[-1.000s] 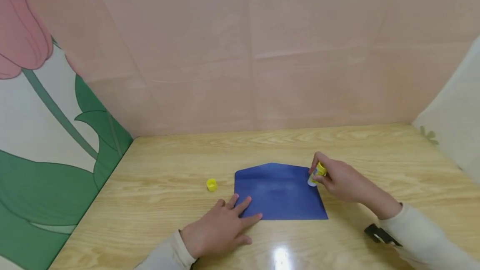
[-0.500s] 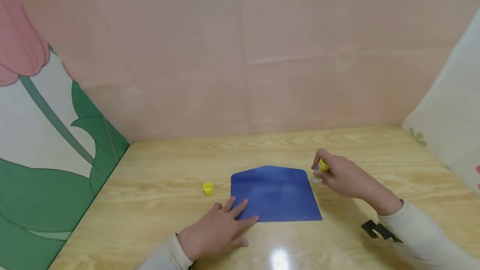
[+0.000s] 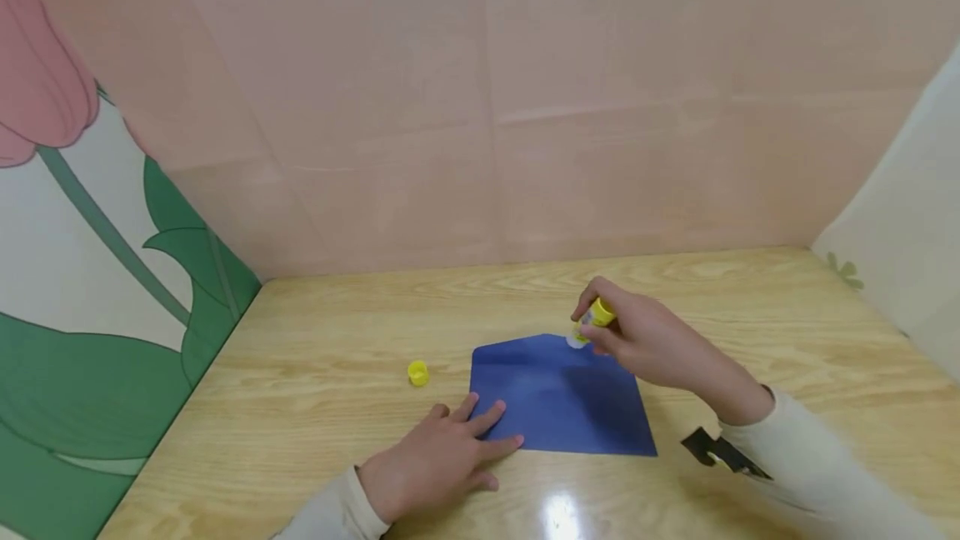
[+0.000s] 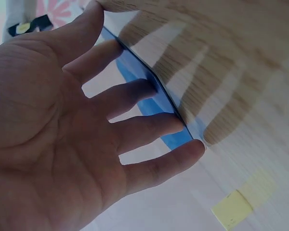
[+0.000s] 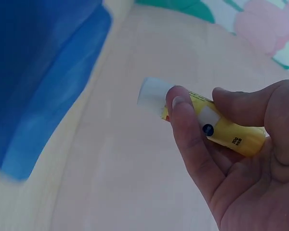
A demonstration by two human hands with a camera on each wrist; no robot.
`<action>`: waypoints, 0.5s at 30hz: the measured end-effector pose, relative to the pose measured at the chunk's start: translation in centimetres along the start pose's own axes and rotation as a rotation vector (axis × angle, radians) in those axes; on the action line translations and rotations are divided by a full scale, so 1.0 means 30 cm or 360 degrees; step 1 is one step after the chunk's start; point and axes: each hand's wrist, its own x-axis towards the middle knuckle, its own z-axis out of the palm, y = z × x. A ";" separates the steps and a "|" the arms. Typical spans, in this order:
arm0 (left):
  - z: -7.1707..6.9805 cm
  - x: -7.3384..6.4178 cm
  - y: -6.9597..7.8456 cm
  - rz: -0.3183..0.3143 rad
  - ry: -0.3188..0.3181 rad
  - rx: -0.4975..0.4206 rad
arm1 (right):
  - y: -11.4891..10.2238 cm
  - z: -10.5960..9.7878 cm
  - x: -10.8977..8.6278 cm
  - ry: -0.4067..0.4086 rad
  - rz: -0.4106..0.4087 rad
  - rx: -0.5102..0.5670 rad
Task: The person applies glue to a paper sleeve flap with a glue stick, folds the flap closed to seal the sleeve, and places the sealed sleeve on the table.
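Observation:
A blue envelope [image 3: 555,398] lies on the table, its pointed flap unfolded toward the far side. My left hand [image 3: 438,461] rests with spread, straight fingers on the envelope's near left corner; the left wrist view shows the fingertips [image 4: 195,147] along its edge. In my right hand [image 3: 648,340] I grip a yellow glue stick [image 5: 231,127] with its cap off and its white end exposed. That end is tilted down at the flap near its peak in the head view; whether it touches the paper I cannot tell. The yellow cap [image 3: 418,373] sits left of the envelope.
The wooden table [image 3: 337,323] runs back to a pink-beige cloth backdrop [image 3: 390,132]. A floral panel [image 3: 90,273] stands on the left, and a pale one [image 3: 907,232] on the right. A black strap piece [image 3: 723,452] hangs under my right sleeve.
My right hand has carried the glue stick from the envelope's right edge, briefly beyond it, then left to near the flap's peak. My left hand has stayed on the near left corner.

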 end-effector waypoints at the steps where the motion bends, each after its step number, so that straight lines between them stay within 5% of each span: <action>1: -0.001 -0.002 -0.002 -0.0002 -0.0008 -0.0005 | -0.019 0.011 0.018 -0.0015 -0.0001 0.0019; 10: 0.003 -0.003 -0.006 0.0028 0.0050 0.0057 | -0.102 0.223 0.182 -0.0216 -0.0269 0.0042; 15: -0.003 0.000 -0.006 -0.0004 0.0003 0.0035 | -0.091 0.321 0.218 -0.0340 -0.0224 0.0022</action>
